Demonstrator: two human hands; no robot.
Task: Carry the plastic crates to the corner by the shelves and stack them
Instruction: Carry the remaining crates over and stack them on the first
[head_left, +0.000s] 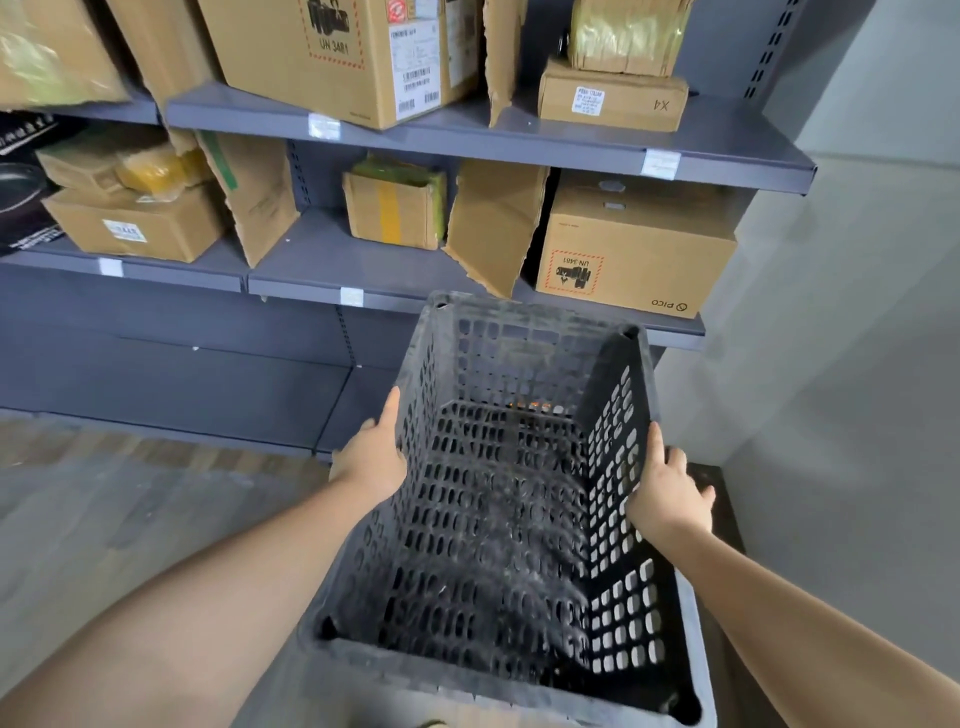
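A dark grey perforated plastic crate (498, 519) is held in front of me, its open top facing me and its inside empty. My left hand (370, 462) presses flat on its left wall. My right hand (670, 491) grips the rim of its right wall. The crate hangs tilted above the floor, close to the lowest part of the grey shelves (322, 270). Something orange glints through the holes at the crate's far end. A dark shape (719, 499) lies on the floor behind my right hand, by the wall; I cannot tell what it is.
The grey metal shelves hold several cardboard boxes (634, 260) on two levels. A pale wall (857, 364) meets the shelves at the right and forms a corner. Grey floor (130, 519) spreads to the left.
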